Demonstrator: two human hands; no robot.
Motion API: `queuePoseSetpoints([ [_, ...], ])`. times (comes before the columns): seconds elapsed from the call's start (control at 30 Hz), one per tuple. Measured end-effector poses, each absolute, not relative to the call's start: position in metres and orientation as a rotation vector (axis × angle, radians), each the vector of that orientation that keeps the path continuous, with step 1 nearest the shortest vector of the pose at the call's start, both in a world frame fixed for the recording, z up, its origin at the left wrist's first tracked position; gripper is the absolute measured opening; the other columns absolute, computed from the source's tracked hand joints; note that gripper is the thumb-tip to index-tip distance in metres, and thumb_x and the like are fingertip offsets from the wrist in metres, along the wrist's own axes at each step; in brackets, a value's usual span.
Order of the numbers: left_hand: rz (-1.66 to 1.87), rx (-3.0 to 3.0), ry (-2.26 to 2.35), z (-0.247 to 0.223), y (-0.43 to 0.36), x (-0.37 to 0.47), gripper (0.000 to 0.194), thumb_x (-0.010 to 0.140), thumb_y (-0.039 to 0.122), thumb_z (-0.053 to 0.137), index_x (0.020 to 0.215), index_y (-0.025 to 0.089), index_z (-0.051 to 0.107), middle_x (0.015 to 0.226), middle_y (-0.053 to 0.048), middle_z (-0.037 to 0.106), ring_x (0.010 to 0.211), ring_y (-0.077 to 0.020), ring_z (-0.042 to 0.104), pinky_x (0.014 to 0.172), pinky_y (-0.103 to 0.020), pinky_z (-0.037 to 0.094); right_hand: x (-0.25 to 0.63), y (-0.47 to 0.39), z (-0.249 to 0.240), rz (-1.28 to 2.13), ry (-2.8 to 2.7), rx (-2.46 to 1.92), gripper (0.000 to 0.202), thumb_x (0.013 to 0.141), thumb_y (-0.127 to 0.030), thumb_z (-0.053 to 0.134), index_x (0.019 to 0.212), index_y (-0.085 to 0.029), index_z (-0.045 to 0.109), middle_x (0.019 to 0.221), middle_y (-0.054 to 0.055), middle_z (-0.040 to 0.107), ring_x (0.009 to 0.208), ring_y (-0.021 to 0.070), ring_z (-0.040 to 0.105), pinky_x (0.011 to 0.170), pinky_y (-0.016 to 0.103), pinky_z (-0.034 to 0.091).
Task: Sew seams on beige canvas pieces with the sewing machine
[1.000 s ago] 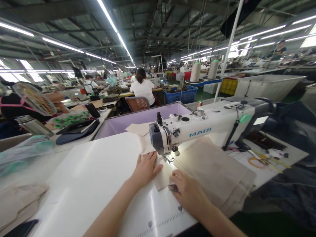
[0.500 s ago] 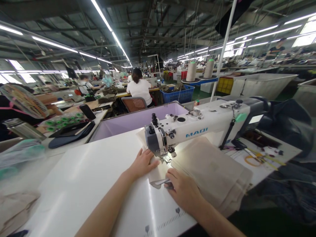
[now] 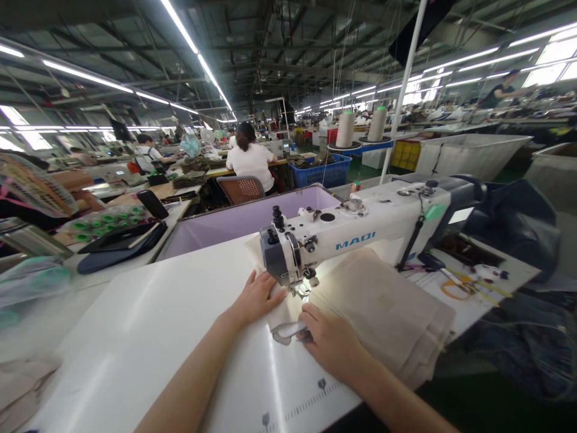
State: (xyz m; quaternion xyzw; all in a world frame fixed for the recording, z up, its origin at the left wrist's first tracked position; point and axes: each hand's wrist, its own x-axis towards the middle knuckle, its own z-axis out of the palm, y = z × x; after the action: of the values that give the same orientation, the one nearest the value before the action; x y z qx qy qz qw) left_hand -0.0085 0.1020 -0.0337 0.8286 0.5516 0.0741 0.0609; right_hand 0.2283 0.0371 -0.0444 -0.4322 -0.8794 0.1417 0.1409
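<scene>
Beige cloth (image 3: 282,314), flat before, now curls at its near edge. The left hand (image 3: 258,297) lies spread on it; the right hand (image 3: 332,340) grips a dark object (image 3: 305,336).

A glossy white table (image 3: 180,313) with ruler marks (image 3: 311,404) printed along its near edge carries the white sewing machine (image 3: 360,207). A small beige cloth (image 3: 283,314) lies on it below the needle, its near end curled up, and a larger beige stack (image 3: 383,300) spreads beside it, with orange-handled scissors (image 3: 456,290) farther right.
</scene>
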Motion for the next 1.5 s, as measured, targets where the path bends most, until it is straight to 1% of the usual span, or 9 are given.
queuePoseSetpoints([
  [0.1, 0.226, 2.523, 1.679, -0.028, 0.103, -0.007, 0.039, 0.097, 0.046, 0.053, 0.126, 0.021, 0.061, 0.136, -0.011, 0.062, 0.130, -0.0309, 0.053, 0.117, -0.058, 0.030, 0.228, 0.038, -0.042, 0.408, -2.564, -1.245, 0.007, 0.094, -0.024, 0.057, 0.098, -0.021, 0.062, 0.108, 0.002, 0.067, 0.084, 0.0178, 0.065, 0.064, 0.027, 0.042],
  [0.2, 0.248, 2.579, 1.743, -0.023, 0.091, 0.005, 0.026, 0.097, 0.038, 0.054, 0.112, 0.020, 0.066, 0.125, -0.011, 0.067, 0.123, -0.0312, 0.057, 0.112, -0.058, 0.036, 0.231, 0.036, -0.039, 0.432, -2.575, -1.248, 0.009, 0.094, -0.023, 0.055, 0.099, -0.021, 0.063, 0.110, 0.002, 0.067, 0.087, 0.0186, 0.066, 0.067, 0.027, 0.044],
  [0.27, 0.283, 2.628, 1.691, -0.022, 0.073, 0.017, 0.021, 0.099, 0.028, 0.049, 0.102, 0.019, 0.068, 0.112, -0.011, 0.070, 0.111, -0.0280, 0.063, 0.103, -0.049, 0.048, 0.234, 0.034, -0.037, 0.463, -2.584, -1.243, 0.013, 0.094, -0.022, 0.054, 0.102, -0.021, 0.064, 0.114, 0.003, 0.067, 0.090, 0.0194, 0.066, 0.070, 0.028, 0.046],
  [0.4, 0.407, 2.699, 1.340, -0.030, 0.029, 0.034, 0.026, 0.102, 0.023, 0.043, 0.108, 0.019, 0.068, 0.113, -0.010, 0.070, 0.107, -0.0234, 0.066, 0.094, -0.038, 0.057, 0.240, 0.031, -0.040, 0.513, -2.587, -1.202, 0.028, 0.092, -0.018, 0.052, 0.118, -0.019, 0.062, 0.122, 0.005, 0.066, 0.096, 0.0214, 0.066, 0.077, 0.030, 0.049],
  [0.57, 0.494, 2.774, 1.257, -0.034, 0.011, 0.032, 0.037, 0.103, 0.024, 0.042, 0.136, 0.020, 0.057, 0.131, -0.012, 0.066, 0.126, -0.0266, 0.060, 0.106, -0.043, 0.054, 0.241, 0.032, -0.047, 0.528, -2.558, -1.185, 0.036, 0.090, -0.017, 0.053, 0.125, -0.020, 0.059, 0.127, 0.007, 0.065, 0.098, 0.0220, 0.067, 0.078, 0.031, 0.050],
  [0.83, 0.457, 2.765, 1.227, -0.026, 0.030, 0.025, 0.034, 0.103, 0.025, 0.042, 0.128, 0.022, 0.064, 0.124, -0.011, 0.069, 0.120, -0.0255, 0.064, 0.103, -0.042, 0.056, 0.235, 0.046, -0.036, 0.515, -2.573, -1.217, 0.031, 0.091, -0.019, 0.055, 0.121, -0.022, 0.061, 0.127, 0.004, 0.066, 0.095, 0.0221, 0.069, 0.078, 0.029, 0.050],
  [1.03, 0.461, 2.730, 1.233, -0.022, 0.045, 0.019, 0.034, 0.101, 0.022, 0.040, 0.125, 0.020, 0.065, 0.126, -0.011, 0.067, 0.122, -0.0243, 0.062, 0.106, -0.040, 0.053, 0.229, 0.052, -0.031, 0.513, -2.552, -1.240, 0.035, 0.091, -0.019, 0.057, 0.126, -0.023, 0.060, 0.126, 0.004, 0.067, 0.100, 0.0234, 0.069, 0.082, 0.030, 0.051],
  [1.23, 0.491, 2.699, 1.257, -0.025, 0.062, 0.012, 0.033, 0.100, 0.022, 0.043, 0.125, 0.020, 0.064, 0.127, -0.010, 0.068, 0.120, -0.0236, 0.063, 0.105, -0.040, 0.053, 0.229, 0.049, -0.031, 0.562, -2.524, -1.245, 0.026, 0.092, -0.019, 0.058, 0.117, -0.024, 0.064, 0.126, 0.004, 0.066, 0.106, 0.0223, 0.068, 0.088, 0.029, 0.049],
  [1.5, 0.511, 2.759, 1.344, -0.031, 0.059, 0.014, 0.035, 0.100, 0.024, 0.041, 0.125, 0.017, 0.064, 0.128, -0.013, 0.067, 0.116, -0.0257, 0.064, 0.101, -0.041, 0.055, 0.230, 0.040, -0.036, 0.569, -2.479, -1.274, 0.028, 0.094, -0.021, 0.055, 0.121, -0.022, 0.062, 0.128, 0.005, 0.066, 0.105, 0.0224, 0.067, 0.086, 0.031, 0.051],
])
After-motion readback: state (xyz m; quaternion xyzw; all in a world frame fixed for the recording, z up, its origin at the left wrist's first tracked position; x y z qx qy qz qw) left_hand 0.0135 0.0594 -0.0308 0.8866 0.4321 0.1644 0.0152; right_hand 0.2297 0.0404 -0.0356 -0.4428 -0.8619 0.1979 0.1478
